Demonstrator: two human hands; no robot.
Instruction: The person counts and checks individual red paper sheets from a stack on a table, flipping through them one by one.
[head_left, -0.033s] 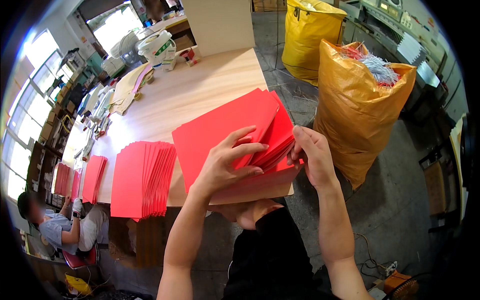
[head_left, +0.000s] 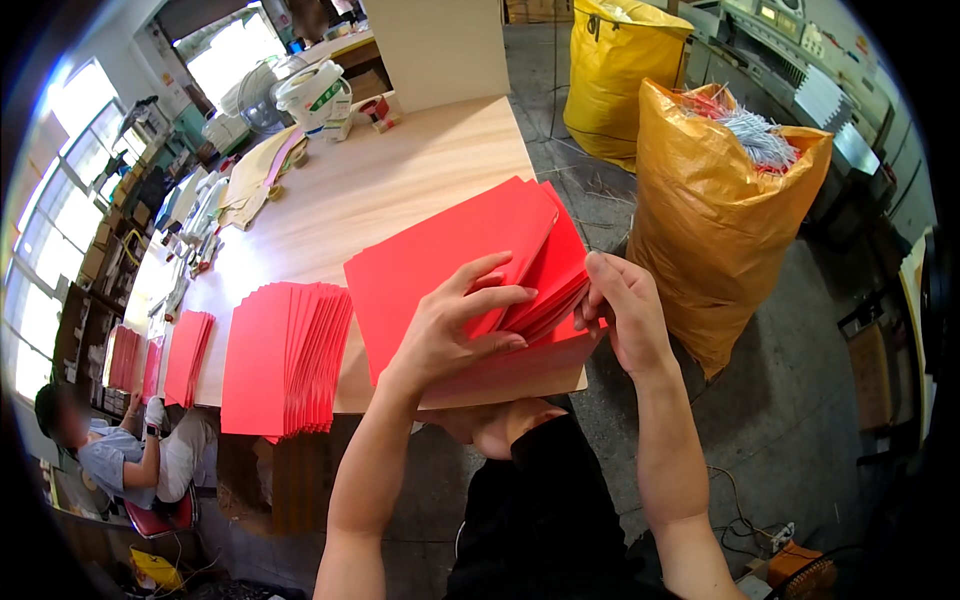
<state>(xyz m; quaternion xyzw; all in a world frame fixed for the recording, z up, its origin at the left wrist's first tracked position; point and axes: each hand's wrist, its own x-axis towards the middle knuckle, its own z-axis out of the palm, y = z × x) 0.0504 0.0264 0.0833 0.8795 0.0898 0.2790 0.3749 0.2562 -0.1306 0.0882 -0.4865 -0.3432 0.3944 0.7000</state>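
A stack of red paper sheets (head_left: 440, 245) lies slanted on the near right part of the wooden table, its right-hand sheets bent up and fanned apart. Across its near side rests my left hand (head_left: 447, 320), fingers spread and thumb apart, touching the upper sheets. At the right edge my right hand (head_left: 632, 312) is closed, thumb and fingertips pinching the corners of the sheets; how many it grips is hidden. Left of this stack stands a fanned pile of red sheets (head_left: 270, 355), apart from both hands.
More red piles (head_left: 188, 355) line the near edge of the wooden table (head_left: 400, 170) farther left, where a person (head_left: 125, 460) sits. A white bucket (head_left: 315, 95) and tape rolls stand at the back. An orange sack (head_left: 715, 220) of paper strips and a yellow sack (head_left: 615, 80) stand right.
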